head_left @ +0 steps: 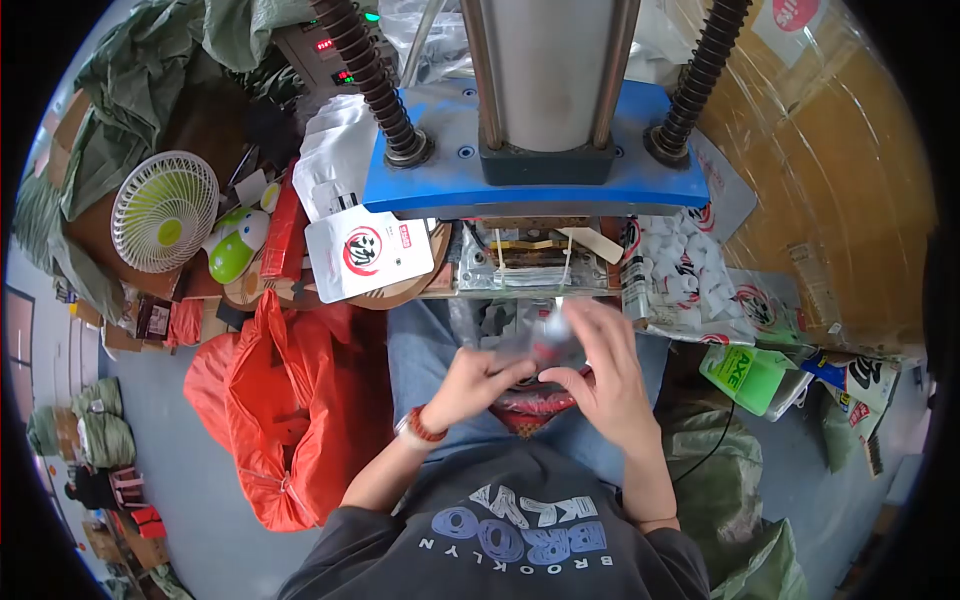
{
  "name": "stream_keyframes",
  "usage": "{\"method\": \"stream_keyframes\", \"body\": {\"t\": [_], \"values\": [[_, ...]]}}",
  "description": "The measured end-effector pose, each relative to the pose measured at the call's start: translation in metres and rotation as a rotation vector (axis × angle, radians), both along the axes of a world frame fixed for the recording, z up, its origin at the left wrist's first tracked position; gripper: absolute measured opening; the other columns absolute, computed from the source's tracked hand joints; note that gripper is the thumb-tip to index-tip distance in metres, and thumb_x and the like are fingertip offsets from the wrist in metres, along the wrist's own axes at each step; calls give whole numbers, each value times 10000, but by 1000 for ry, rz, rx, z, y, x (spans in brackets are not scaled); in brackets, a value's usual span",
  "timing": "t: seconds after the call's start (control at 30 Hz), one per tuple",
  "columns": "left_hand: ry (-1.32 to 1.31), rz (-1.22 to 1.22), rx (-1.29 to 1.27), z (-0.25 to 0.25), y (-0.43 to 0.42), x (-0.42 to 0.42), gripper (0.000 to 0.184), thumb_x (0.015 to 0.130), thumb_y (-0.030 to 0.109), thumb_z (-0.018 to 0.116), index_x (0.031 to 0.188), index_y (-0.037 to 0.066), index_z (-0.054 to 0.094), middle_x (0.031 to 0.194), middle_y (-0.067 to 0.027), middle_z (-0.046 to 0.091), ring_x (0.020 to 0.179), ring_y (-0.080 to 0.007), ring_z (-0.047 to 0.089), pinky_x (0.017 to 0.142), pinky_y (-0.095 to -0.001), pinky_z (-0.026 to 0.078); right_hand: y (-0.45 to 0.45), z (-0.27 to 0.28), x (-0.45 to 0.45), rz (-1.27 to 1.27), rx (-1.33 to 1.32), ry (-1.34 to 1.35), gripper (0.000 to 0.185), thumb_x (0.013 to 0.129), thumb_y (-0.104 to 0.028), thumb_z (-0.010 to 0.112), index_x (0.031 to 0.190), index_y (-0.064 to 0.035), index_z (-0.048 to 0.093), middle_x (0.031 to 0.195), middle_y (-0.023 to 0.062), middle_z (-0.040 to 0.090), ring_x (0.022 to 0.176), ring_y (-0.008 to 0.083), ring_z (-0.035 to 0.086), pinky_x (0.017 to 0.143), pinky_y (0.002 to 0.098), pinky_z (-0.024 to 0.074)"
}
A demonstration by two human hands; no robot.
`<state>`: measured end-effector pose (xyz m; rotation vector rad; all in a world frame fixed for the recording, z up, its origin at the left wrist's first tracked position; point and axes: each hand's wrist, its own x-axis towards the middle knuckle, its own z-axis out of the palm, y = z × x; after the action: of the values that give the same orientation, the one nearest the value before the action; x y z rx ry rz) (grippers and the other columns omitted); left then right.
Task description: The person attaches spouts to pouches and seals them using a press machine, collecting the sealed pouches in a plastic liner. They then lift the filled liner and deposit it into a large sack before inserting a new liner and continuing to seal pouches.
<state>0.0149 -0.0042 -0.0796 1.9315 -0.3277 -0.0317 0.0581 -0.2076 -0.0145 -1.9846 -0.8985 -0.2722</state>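
Observation:
Above my lap, my left hand is closed on a clear plastic pouch, which is blurred by motion. My right hand is at the pouch's right side, fingers curved and thumb pointing left, beside a whitish, blurred piece at the pouch's top; whether it grips that piece is unclear. Red print shows on the pouch. Beyond my hands is the blue press with a metal fixture below it. White spouts or caps lie in a heap to the right of the fixture.
Flat white pouches with a red round mark lie left of the press. Further left are a small fan and a red plastic bag. A green container and a large cardboard box stand on the right.

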Motion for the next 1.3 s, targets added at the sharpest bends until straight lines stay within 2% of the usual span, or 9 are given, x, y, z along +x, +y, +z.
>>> {"method": "stream_keyframes", "body": {"t": [0.4,0.53,0.6,0.63,0.73,0.8,0.93,1.07,1.3], "values": [[605,311,-807,10,3,73,209,907,124,639,1071,-5,644,966,-72,697,830,-105,662,753,-265,535,-62,-51,53,-659,-407,62,269,971,-213,479,1109,-4,576,1142,148,565,1043,343,532,912,436,393],[138,550,-188,7,53,63,654,840,399,712,1304,-11,504,1236,-135,603,1115,-196,573,954,-393,442,-73,-48,38,-461,-432,42,232,964,-200,482,1087,-31,582,1094,117,563,1057,322,504,954,408,347],[-268,866,1088,16,76,53,864,789,552,675,1418,39,378,1460,-161,395,1352,-306,365,1067,-603,237,-79,-45,36,-418,-476,38,229,958,-195,488,1111,-51,578,1095,113,549,1069,316,486,981,412,321],[-207,786,1080,-14,101,50,968,758,637,625,1476,88,278,1549,-142,231,1441,-351,145,1044,-713,61,-81,-46,36,-404,-471,41,239,944,-209,512,1111,-50,574,1108,110,541,1064,318,485,986,431,310],[-208,550,1047,-35,114,20,725,789,412,715,1385,102,443,1460,-120,409,1357,-300,374,1081,-563,255,-91,-42,49,-366,-504,-19,272,898,-210,579,1116,-46,566,1125,115,518,1063,327,483,966,440,326],[-411,609,787,-25,113,6,253,797,47,664,1041,100,703,993,-105,702,932,-255,683,757,-302,528,-100,-24,54,-178,-553,118,260,867,-153,593,1097,-32,579,1119,134,503,1071,341,479,940,400,367],[-262,706,560,27,90,-14,294,717,-66,626,958,76,719,849,-131,697,770,-260,695,641,-314,530,-105,13,63,-47,-494,250,187,835,-88,619,992,-7,558,1027,136,540,892,354,560,777,371,461],[-426,588,477,50,60,-19,372,639,-130,599,930,68,720,906,-94,715,891,-245,697,722,-315,560,-60,19,13,17,388,35,196,704,-21,757,819,-29,598,908,129,638,868,258,627,731,345,504],[-640,192,415,84,15,-26,220,682,30,704,900,1,707,895,-100,720,870,-252,710,733,-302,575,1,22,-17,221,351,-73,237,628,11,801,818,-62,681,950,69,691,850,235,651,719,312,522]]}}
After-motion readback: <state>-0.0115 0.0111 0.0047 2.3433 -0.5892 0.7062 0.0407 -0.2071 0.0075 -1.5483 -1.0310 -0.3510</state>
